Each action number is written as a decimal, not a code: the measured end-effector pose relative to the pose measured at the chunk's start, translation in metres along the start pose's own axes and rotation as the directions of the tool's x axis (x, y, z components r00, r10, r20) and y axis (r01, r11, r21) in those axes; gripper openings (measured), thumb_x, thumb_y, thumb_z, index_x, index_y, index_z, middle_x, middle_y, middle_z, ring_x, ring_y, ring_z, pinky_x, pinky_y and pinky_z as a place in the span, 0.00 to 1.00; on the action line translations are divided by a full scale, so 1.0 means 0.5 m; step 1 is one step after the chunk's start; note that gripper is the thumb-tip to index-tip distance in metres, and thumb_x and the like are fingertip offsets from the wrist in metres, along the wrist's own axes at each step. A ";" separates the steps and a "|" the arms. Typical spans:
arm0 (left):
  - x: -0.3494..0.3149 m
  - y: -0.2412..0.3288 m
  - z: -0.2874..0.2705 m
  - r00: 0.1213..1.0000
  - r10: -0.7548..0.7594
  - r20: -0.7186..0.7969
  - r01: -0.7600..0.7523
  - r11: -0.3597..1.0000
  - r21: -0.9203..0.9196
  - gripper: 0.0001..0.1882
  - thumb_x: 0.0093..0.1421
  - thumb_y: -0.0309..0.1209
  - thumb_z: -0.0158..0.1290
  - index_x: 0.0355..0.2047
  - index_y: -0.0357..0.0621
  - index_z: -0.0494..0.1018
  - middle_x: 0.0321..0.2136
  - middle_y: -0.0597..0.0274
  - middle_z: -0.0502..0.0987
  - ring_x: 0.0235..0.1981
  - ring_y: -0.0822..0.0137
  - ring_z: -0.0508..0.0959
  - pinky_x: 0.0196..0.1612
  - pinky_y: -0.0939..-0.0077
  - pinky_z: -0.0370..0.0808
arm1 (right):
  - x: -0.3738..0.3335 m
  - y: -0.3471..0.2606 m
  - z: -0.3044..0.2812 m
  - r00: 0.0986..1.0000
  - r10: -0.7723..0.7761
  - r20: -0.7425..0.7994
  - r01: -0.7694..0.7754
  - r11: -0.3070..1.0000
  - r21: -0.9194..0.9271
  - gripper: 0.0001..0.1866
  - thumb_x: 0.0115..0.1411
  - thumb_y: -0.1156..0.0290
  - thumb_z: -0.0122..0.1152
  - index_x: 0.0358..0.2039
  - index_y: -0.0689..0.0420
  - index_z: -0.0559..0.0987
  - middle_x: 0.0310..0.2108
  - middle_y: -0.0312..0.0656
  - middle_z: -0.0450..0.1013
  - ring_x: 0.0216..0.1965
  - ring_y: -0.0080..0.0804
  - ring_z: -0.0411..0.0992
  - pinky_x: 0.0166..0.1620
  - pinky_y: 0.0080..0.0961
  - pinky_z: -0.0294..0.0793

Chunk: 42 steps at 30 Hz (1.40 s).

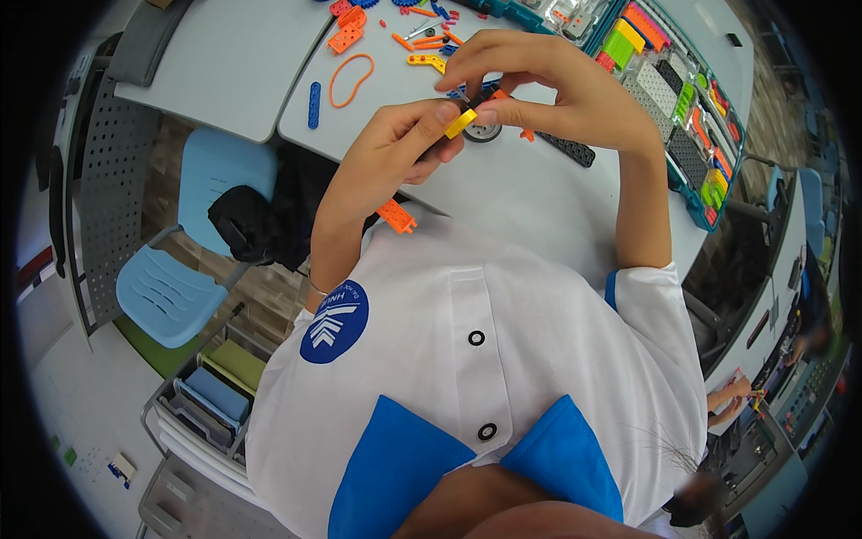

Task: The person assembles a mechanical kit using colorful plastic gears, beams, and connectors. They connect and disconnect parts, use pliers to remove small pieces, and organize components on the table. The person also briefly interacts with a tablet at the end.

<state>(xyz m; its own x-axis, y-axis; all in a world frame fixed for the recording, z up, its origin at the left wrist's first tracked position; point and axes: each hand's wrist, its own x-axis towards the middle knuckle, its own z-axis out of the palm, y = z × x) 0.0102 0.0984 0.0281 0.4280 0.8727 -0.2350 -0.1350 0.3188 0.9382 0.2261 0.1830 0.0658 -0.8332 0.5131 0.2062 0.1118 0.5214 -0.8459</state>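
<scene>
Both hands meet over the near part of the table around a small toy building-set assembly. My left hand [400,144] is closed on it, with the thumb against a yellow piece [461,124]. Curled over from the right, my right hand [561,85] pinches the assembly's black part [486,95] between thumb and fingers. A thin grey pin also shows at the fingertips. Just beyond the right thumb is a grey-rimmed wheel [483,133], partly hidden. An orange piece [396,216] sticks out below my left hand; what it joins is hidden.
A dark perforated beam [577,154] lies right of my hands. Left lie an orange rubber band [351,81] and a blue beam [313,105]. An open teal case [700,211] of colourful parts stands right. Blue chairs [224,171] are left; another person's hands [732,395] show far right.
</scene>
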 end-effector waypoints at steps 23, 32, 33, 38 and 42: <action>0.012 -0.016 -0.013 0.994 -0.046 0.096 0.051 0.997 -0.052 0.21 0.73 0.44 0.41 0.31 0.40 0.69 0.18 0.74 0.63 0.14 0.85 0.55 0.16 0.87 0.52 | -0.018 -0.017 0.019 0.997 0.077 -0.010 -0.078 0.988 -0.136 0.12 0.55 0.73 0.59 0.38 0.66 0.79 0.37 0.45 0.73 0.33 0.38 0.73 0.39 0.29 0.74; 0.036 -0.031 -0.014 1.000 0.009 -0.027 -0.012 0.995 -0.104 0.21 0.74 0.43 0.39 0.32 0.38 0.69 0.20 0.72 0.64 0.14 0.85 0.55 0.17 0.87 0.53 | -0.014 0.024 0.029 0.994 0.067 -0.088 -0.083 0.979 -0.187 0.27 0.56 0.68 0.66 0.57 0.57 0.74 0.50 0.41 0.72 0.47 0.36 0.74 0.50 0.32 0.77; 0.042 -0.039 -0.018 0.999 0.023 -0.049 -0.028 0.993 -0.117 0.21 0.74 0.43 0.39 0.33 0.38 0.69 0.20 0.72 0.64 0.14 0.85 0.55 0.17 0.87 0.53 | -0.014 0.030 0.032 0.990 0.024 -0.142 -0.050 0.982 -0.184 0.28 0.57 0.67 0.67 0.58 0.56 0.73 0.50 0.41 0.72 0.47 0.35 0.74 0.49 0.31 0.77; 0.056 -0.040 -0.009 0.974 0.078 -0.210 -0.115 0.979 -0.171 0.18 0.75 0.42 0.36 0.34 0.41 0.65 0.22 0.70 0.63 0.14 0.84 0.56 0.17 0.87 0.53 | 0.016 0.021 0.067 0.861 0.253 -0.442 -0.316 0.946 -0.075 0.24 0.60 0.65 0.65 0.55 0.58 0.74 0.47 0.43 0.73 0.44 0.31 0.74 0.46 0.29 0.76; 0.070 -0.051 -0.004 0.939 0.120 -0.322 -0.153 0.985 -0.080 0.17 0.74 0.42 0.37 0.39 0.41 0.66 0.22 0.69 0.63 0.14 0.84 0.57 0.17 0.87 0.53 | 0.011 0.090 0.088 0.880 0.318 -0.353 -0.290 0.948 0.132 0.29 0.60 0.65 0.66 0.59 0.62 0.71 0.47 0.43 0.73 0.43 0.25 0.73 0.45 0.25 0.79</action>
<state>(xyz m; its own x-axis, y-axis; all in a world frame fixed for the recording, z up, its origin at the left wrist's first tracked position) 0.0271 0.1216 -0.0046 0.0975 0.9769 -0.1902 -0.2700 0.2100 0.9397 0.2028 0.1791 0.0069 -0.5058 0.8584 0.0858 0.2764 0.2555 -0.9265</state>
